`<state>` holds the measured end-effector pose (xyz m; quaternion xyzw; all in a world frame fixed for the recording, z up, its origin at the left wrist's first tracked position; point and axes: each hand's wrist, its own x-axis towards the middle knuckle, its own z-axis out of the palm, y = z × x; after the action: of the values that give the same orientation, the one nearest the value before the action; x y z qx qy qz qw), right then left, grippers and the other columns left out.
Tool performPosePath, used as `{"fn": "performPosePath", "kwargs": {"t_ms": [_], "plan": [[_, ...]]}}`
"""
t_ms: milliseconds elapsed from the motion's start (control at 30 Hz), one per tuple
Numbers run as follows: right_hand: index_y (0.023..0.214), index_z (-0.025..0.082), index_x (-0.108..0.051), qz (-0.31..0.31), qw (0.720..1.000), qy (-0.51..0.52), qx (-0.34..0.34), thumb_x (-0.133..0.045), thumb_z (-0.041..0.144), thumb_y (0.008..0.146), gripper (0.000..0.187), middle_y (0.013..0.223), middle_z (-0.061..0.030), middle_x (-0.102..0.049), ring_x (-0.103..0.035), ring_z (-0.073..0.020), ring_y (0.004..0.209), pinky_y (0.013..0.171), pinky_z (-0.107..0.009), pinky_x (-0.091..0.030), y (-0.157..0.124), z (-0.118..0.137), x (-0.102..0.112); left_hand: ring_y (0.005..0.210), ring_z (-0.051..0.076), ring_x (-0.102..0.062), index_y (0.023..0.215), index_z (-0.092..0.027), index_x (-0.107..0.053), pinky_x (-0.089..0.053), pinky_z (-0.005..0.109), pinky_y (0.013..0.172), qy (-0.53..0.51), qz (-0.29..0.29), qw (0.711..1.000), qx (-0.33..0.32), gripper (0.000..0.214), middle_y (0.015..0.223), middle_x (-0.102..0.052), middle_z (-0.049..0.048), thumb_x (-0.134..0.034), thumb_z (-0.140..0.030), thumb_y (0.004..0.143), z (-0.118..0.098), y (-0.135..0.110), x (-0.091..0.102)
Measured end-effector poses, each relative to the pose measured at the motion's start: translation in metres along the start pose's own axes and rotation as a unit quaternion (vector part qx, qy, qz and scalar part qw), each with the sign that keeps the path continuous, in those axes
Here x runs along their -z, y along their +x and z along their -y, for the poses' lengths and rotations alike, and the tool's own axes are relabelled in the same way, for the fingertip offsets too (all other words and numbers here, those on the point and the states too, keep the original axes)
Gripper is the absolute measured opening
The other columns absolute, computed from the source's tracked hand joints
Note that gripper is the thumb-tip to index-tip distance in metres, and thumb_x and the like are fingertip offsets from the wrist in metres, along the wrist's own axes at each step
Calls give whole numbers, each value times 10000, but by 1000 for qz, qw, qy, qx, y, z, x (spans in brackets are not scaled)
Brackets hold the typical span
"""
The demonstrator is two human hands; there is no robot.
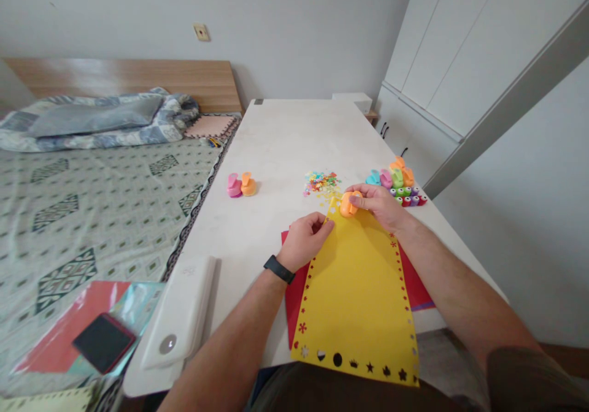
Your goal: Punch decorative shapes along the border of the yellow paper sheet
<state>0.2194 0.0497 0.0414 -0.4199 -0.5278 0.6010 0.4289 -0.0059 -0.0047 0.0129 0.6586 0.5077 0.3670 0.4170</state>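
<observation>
Currently, both hands meet at the far edge of a yellow paper sheet (359,301) that lies lengthwise on the white desk (285,148), its near end hanging over the desk's front edge. The right hand (380,205) is closed around a small orange plastic paper punch (346,205), thumb and fingers pressed on it, and the punch sits right at the sheet's far edge. The left hand (306,235), with a black wristband (278,269) on its wrist, is curled with its fingertips pinching the same edge just beside the punch.

Rows of small punched shapes run down both long sides of the yellow sheet and along its near end. A red paper sheet (294,295) lies beneath it, showing on both sides.

Just beyond the hands is a scatter of colourful paper cut-outs (322,183). To the right of it stands a tight cluster of small punches in several colours (399,182), close to the right hand. A pink punch and an orange punch (242,185) sit together well apart on the left of the desk. A white oblong device (179,314) lies at the desk's near left corner. Left of the desk is a bed with a patterned cover (92,203).
</observation>
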Motion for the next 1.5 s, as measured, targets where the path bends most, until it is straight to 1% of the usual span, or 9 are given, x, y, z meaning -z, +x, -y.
{"fn": "performPosePath", "kwargs": {"t_ms": [167,367,567,667,767,900,967,1267,1500], "plan": [[957,209,-744,1,1000,-7,6,-917,447,656,420,894,-47,-753,-654,-192,765,736,-342,-507,-1,0,-1,595,120,-452,780,-186,-637,-325,250,546,9,1,1000,-4,321,672,-566,-10,-600,-480,902,-2,0,0],[920,210,-739,-27,1000,1,5,-925,426,645,395,857,-44,-746,-651,-196,739,714,-342,-502,2,-3,-2,583,117,-440,778,-186,-634,-318,249,539,1,10,1000,4,321,662,-554,-17,-603,-483,898,-4,-1,0],[979,215,-735,-6,1000,-21,20,-903,441,674,415,908,-32,-746,-661,-197,791,779,-346,-500,-1,-2,-4,590,122,-458,788,-187,-640,-330,252,543,2,5,1000,8,329,676,-575,-12,-604,-497,894,-4,-1,1],[1017,216,-732,-6,999,-32,29,-879,438,717,402,935,-27,-744,-662,-195,827,812,-340,-496,-1,-2,-4,588,118,-448,775,-186,-627,-329,251,546,1,6,1000,7,329,670,-562,-17,-603,-491,896,-4,-1,1],[1033,220,-734,-27,998,-30,40,-845,451,765,371,940,-26,-744,-661,-197,850,829,-335,-495,2,-3,-3,591,117,-448,779,-184,-620,-322,249,546,9,5,1000,12,333,672,-559,-18,-596,-493,901,-4,-1,2],[977,229,-756,-92,991,-23,91,-835,474,770,331,946,-23,-742,-659,-203,893,885,-339,-494,11,-9,3,596,117,-454,779,-181,-618,-321,247,553,25,-1,1000,18,334,672,-565,-18,-591,-491,900,-3,-1,2],[965,239,-761,-114,988,-14,103,-839,481,763,325,945,-21,-741,-660,-204,898,893,-345,-499,15,-12,6,598,116,-453,774,-181,-615,-317,245,555,35,-4,999,17,331,671,-562,-20,-588,-485,901,-3,-1,3],[950,249,-761,-142,984,0,109,-825,474,783,288,953,-25,-735,-665,-197,889,859,-344,-512,17,-16,9,590,110,-424,760,-179,-583,-297,251,548,42,-2,999,28,330,656,-522,-28,-572,-473,909,-4,-1,4],[950,245,-758,-146,984,-3,106,-815,472,796,280,940,-29,-733,-660,-196,861,822,-341,-510,18,-19,10,581,113,-434,736,-181,-575,-284,249,537,59,-12,998,35,329,642,-527,-23,-571,-465,902,-2,0,4]]}}
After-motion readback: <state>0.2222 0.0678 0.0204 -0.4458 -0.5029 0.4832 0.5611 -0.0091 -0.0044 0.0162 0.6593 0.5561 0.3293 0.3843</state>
